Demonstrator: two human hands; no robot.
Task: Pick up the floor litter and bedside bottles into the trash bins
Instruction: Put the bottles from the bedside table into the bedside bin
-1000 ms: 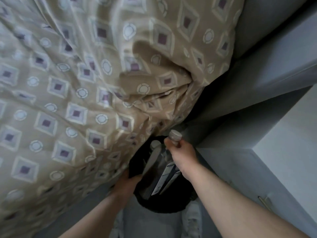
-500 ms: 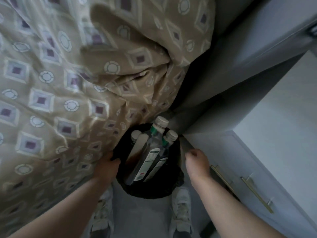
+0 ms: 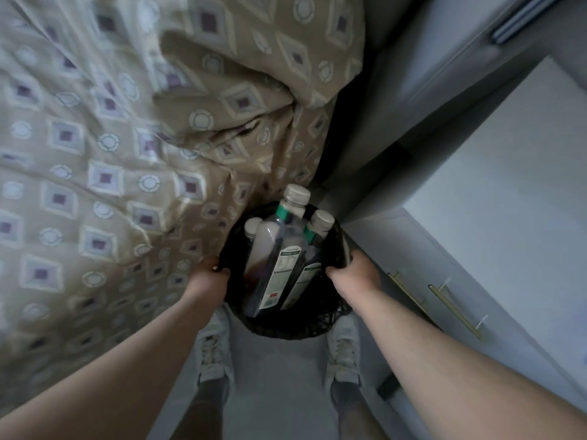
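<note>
Grips the black mesh bin (image 3: 286,328) on both sides: left hand (image 3: 208,276) with fingers curled over the rim next to the bed cover (image 3: 127,154), right hand (image 3: 357,271) curled over the opposite rim, on the side of the bedside cabinet (image 3: 476,217). Holds nothing else in either hand. Keeps the bin between the two shoes (image 3: 212,350), on the floor or just above it; cannot tell which from this angle.

Already inside: three bottles (image 3: 281,268), upright to slightly leaning, packed close together, caps and necks above the rim.

Probably about to lift or shift the bin, and could go wrong in a few ways. If raised higher on one side, would lean the tall bottles over the low rim and may drop one back to the floor. Looks top-heavy with so much bottle above the edge. Seems to be thin mesh, so may bend under a grip at only two places and slip from the fingers. Very narrow here: could catch the hanging cover on the left, or knock against the brass drawer handles (image 3: 454,309) on the right. Safer to lift level and slowly, straight up, before turning away.
</note>
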